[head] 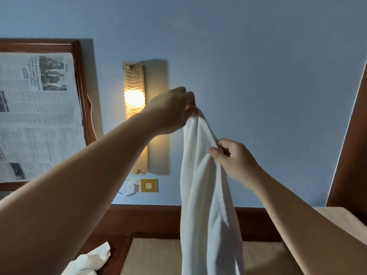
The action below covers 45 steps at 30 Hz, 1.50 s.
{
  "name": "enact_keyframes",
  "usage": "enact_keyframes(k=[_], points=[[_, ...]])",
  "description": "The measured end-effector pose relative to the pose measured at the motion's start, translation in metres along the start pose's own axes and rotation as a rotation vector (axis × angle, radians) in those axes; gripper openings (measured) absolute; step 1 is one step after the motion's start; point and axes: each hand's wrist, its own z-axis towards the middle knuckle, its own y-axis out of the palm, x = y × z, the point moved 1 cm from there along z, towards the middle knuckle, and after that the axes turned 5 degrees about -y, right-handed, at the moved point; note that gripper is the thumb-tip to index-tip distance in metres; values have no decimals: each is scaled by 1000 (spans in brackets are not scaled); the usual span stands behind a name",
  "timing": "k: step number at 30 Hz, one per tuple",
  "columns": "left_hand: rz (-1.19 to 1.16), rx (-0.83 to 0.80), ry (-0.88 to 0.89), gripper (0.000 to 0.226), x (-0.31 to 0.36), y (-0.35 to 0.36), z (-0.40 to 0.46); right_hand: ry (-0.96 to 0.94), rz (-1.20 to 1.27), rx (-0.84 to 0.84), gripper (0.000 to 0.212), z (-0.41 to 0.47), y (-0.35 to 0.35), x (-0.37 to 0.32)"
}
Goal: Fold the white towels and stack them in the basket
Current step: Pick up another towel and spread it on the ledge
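A white towel (206,195) hangs long and bunched in front of the blue wall, held up in the air. My left hand (170,110) is raised high and pinches its top corner. Lower and to the right, my right hand (234,161) pinches the towel's edge between thumb and fingers. The towel's lower end runs out of the bottom of the frame. Another crumpled white towel (89,261) lies at the bottom left, partly hidden by my left forearm. No basket is in view.
A lit wall lamp (135,116) glows behind my left hand, with a switch plate (149,185) below it. A wooden frame covered with newspaper (37,116) hangs at left. A dark wooden headboard (151,219) and a beige padded surface (155,257) lie below.
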Motion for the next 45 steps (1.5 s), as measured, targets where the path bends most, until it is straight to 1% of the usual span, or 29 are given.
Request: enact_keyframes(k=[2, 4, 5, 6, 8, 11, 13, 15, 16, 18, 19, 20, 22, 24, 26, 28, 29, 31, 33, 35, 36, 37, 39, 41, 43, 44, 45], points=[[48, 5, 0, 25, -7, 5, -8, 45, -57, 25, 37, 3, -7, 0], [116, 50, 35, 22, -12, 14, -19, 73, -79, 75, 24, 8, -11, -5], [111, 54, 53, 19, -13, 18, -23, 79, -57, 99, 20, 8, -12, -8], [58, 36, 50, 16, -14, 22, -26, 76, -19, 108, 18, 8, -11, -11], [-97, -70, -43, 15, -8, 23, -31, 62, 46, 58, 21, 7, -10, -15], [-227, -257, -234, 29, 3, 27, -40, 36, 72, -70, 24, 7, -7, -20], [-292, -305, -261, 32, 9, 26, -45, 32, 50, -152, 22, 9, -6, -23], [-321, -316, -228, 34, 8, 22, -49, 22, -1, -246, 20, 8, -5, -23], [-299, -340, -189, 39, 8, 20, -50, 21, -16, -285, 19, 6, -6, -23], [-160, -418, -86, 44, 6, 17, -54, 16, 3, -315, 17, 2, -8, -20], [-89, -433, -25, 40, 5, 18, -56, 13, 29, -318, 17, 0, -10, -18], [-50, -427, 27, 35, 4, 19, -58, 9, 51, -319, 17, -4, -10, -16], [-40, -418, 87, 34, 0, 20, -61, -8, 22, -319, 19, -14, -4, -10], [-56, -388, 141, 33, -3, 19, -64, -20, -28, -289, 30, -30, 14, 1], [-29, -315, 250, 29, -3, 21, -68, 7, 24, -254, 43, -51, 40, 17], [49, -249, 341, 26, -4, 22, -72, 11, 63, -185, 47, -72, 65, 28], [73, -216, 364, 26, -6, 22, -73, -4, 40, -141, 47, -80, 75, 32], [81, -164, 364, 24, -14, 19, -74, -13, 3, -91, 45, -93, 87, 41], [74, -133, 330, 22, -24, 17, -75, 47, 0, -119, 46, -100, 91, 50], [78, -121, 283, 18, -32, 15, -78, 152, 63, -157, 59, -101, 87, 52], [69, -133, 237, 17, -35, 16, -80, 188, 76, -146, 65, -98, 83, 52], [53, -146, 170, 17, -37, 17, -82, 201, 80, -120, 66, -92, 77, 50], [33, -166, 7, 18, -41, 20, -87, 148, 76, -43, 61, -79, 62, 41], [10, -187, -126, 19, -43, 22, -94, 14, -7, -43, 61, -68, 46, 30], [61, -211, -163, 16, -44, 22, -104, -199, -194, -110, 63, -63, 36, 23], [118, -217, -143, 14, -44, 20, -110, -290, -284, -157, 64, -64, 34, 25], [165, -197, -83, 15, -45, 17, -117, -350, -362, -206, 64, -67, 32, 30]])
